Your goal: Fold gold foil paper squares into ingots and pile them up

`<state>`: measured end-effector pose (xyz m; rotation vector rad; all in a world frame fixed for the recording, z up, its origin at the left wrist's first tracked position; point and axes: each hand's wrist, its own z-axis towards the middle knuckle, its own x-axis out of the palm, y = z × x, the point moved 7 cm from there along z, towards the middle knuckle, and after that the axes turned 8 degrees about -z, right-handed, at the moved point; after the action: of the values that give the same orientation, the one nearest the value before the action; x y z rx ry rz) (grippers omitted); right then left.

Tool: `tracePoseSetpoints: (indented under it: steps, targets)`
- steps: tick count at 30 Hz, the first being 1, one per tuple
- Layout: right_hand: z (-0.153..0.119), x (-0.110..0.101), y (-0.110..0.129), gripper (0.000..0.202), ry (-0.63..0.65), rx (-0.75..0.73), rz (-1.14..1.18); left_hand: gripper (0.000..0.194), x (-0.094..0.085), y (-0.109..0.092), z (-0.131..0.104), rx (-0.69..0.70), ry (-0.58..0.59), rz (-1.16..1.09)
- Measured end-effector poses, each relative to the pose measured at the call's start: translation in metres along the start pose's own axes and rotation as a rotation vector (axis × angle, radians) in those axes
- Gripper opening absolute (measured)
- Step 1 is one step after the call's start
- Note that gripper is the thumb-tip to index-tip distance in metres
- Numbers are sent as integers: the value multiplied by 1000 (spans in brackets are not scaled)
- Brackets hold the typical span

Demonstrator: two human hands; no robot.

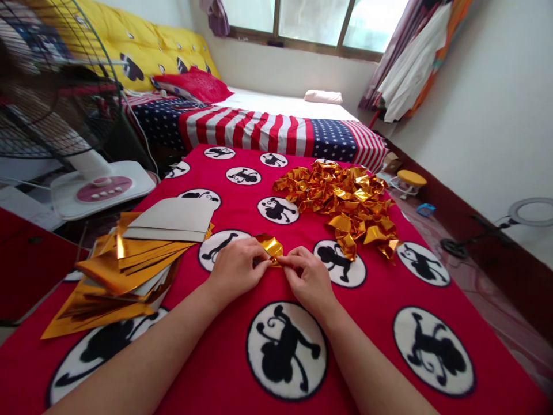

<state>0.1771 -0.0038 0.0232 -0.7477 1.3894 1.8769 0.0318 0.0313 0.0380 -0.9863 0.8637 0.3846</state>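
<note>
A small piece of gold foil paper (272, 246), partly folded, is held between my two hands just above the red cloth (367, 328). My left hand (240, 263) pinches its left side with thumb and fingers. On the right side, the fingertips of my right hand (306, 275) are pressed together on its near edge. The fingers cover much of the piece, so its full shape is hidden. To the left lies a fanned stack of flat gold foil sheets (116, 271), topped by pale grey sheets (173, 219). A heap of folded gold foil pieces (341, 193) lies at the far right.
An electric fan with a white base (101, 187) stands left of the table. Beyond the far edge is a bed with a flag-patterned cover (259, 129) and a red pillow (194, 85). A yellow stool (412, 178) and a ring light (531, 211) are at the right.
</note>
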Motion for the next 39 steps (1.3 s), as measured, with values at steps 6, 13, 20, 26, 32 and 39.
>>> tracePoseSetpoints:
  steps: [6,13,20,26,32,39]
  targets:
    - [0,-1,1,22,-7,22,10,12,2,5,2,-94,10,-10]
    - [0,-1,1,20,-9,29,-6,10,4,7,4,-138,15,-11]
    - [0,-1,3,20,-19,17,-21,9,4,10,5,-123,-19,-25]
    - [0,-1,3,19,-21,11,-26,5,3,5,5,-65,-24,-96]
    - [0,0,4,19,-11,1,-49,16,6,3,5,-6,11,-90]
    - [0,-2,-4,21,-35,34,48,17,8,4,6,-21,45,-39]
